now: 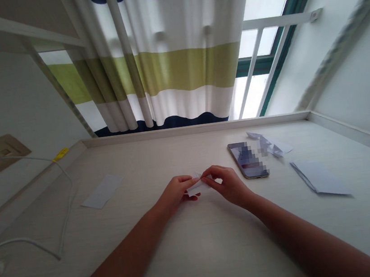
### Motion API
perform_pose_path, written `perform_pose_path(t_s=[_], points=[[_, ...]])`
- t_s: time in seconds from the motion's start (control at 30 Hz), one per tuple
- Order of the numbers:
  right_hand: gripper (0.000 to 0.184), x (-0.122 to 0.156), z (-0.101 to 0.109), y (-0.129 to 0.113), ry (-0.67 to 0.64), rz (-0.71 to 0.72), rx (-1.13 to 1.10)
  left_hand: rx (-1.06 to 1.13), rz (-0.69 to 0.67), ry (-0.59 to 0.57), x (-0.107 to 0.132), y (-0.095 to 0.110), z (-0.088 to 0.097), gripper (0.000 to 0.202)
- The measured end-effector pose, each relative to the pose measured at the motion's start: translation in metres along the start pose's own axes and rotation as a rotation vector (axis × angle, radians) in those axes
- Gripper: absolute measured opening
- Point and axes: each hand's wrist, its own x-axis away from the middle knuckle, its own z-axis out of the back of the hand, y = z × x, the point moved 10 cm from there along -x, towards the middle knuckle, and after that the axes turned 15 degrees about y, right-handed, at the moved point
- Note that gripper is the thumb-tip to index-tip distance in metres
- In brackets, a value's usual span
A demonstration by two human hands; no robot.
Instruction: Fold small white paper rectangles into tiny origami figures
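Note:
My left hand (175, 192) and my right hand (227, 184) meet at the middle of a pale desk (199, 245). Together they pinch a small folded piece of white paper (195, 188) just above the desk. The fingers of both hands are closed on the paper's edges, thumbs and forefingers nearly touching. Most of the paper is hidden by the fingers.
A phone (248, 159) lies flat to the right of my hands. Behind it are small folded paper pieces (275, 147), and a stack of white sheets (319, 177) lies further right. A paper slip (102, 191) and a white cable (62, 218) lie on the left. A striped curtain (169, 68) hangs behind.

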Motion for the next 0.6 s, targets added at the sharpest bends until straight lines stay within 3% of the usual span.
perform_pose_path(t_s=[0.17, 0.6], points=[[0.012, 0.0, 0.001, 0.003, 0.03, -0.015, -0.014, -0.009, -0.045, -0.004, 0.001, 0.005, -0.001, 0.038], [0.01, 0.0, 0.0, 0.022, 0.056, -0.178, -0.095, -0.242, -0.264, 0.039, 0.007, 0.024, -0.001, 0.025]])
